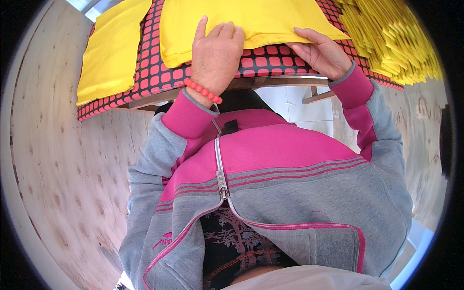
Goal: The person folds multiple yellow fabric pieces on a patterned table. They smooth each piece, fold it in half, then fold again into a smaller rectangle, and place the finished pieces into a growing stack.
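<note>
A flat yellow sheet (256, 19), soft like cloth or a thin bag, lies at the near edge of the table. Its near edge looks layered and slightly rumpled. My left hand (217, 53), with a red bead bracelet at the wrist, rests palm down on it, fingers stretched out and thumb apart. At the right part of that edge, my right hand (321, 52) pinches the yellow sheet, thumb on top and fingers underneath. Whether it grips one layer or several cannot be told.
The table wears a red-and-black checked cover (162, 75). A flat yellow pile (112, 46) lies to the left, reaching the near edge. Farther right, many folded yellow pieces (391, 41) overlap in a fanned heap. Wooden table legs (316, 96) show below.
</note>
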